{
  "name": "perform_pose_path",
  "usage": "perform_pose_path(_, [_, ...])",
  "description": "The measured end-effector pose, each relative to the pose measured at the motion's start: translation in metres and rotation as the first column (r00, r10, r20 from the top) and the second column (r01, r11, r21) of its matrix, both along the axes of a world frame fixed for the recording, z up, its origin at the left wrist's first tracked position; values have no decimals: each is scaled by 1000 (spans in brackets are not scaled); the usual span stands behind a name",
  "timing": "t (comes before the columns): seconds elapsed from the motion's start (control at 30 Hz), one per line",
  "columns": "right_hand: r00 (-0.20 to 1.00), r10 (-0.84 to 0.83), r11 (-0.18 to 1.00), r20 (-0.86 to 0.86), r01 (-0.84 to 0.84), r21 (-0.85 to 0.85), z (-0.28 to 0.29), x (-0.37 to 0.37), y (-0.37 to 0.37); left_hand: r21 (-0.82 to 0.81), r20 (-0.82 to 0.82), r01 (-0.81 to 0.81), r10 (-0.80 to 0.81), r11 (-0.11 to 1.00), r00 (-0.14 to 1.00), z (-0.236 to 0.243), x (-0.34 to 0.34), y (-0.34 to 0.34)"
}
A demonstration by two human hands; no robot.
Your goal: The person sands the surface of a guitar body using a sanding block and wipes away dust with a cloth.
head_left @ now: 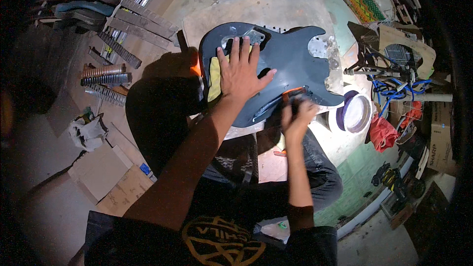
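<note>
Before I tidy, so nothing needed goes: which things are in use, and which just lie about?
In use:
- dark grey electric guitar body under the left hand
- blurred orange-edged tool in the right hand

Seemingly lying about:
- cardboard pieces
- red cloth
- blue cables

The left grip (240, 75) lies spread on a dark guitar body (290, 54) beside a yellow cloth (214, 78), the blurred right grip (298, 116) at an orange-edged item (294, 90) by the body's near side.

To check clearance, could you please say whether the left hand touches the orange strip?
Apart: the head view shows guitar body between the left hand and orange strip.
</note>
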State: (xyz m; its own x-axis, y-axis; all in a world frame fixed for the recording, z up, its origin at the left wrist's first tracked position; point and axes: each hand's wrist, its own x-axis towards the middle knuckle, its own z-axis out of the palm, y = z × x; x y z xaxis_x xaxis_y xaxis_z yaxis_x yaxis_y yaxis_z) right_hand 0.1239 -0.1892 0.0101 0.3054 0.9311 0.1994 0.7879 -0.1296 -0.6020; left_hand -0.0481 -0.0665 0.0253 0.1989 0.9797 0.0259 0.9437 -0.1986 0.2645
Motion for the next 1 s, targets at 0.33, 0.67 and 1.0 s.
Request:
perform_pose_path(0.33, [943, -199, 979, -269, 178, -99, -22, -17, -23, -6, -3, -1, 1, 1000, 1000, -1, 2, 1])
perform_pose_path(0.67, [954, -228, 970, -194, 205, -131, -93, 6, -69, 1, -1, 24, -24, 1000, 1000, 1, 5, 2])
perform_pose_path(1.0, [517, -384, 907, -765, 365, -210, -57, -9, -65, 9, 25, 8, -8, 1000, 1000, 1, 5, 1])
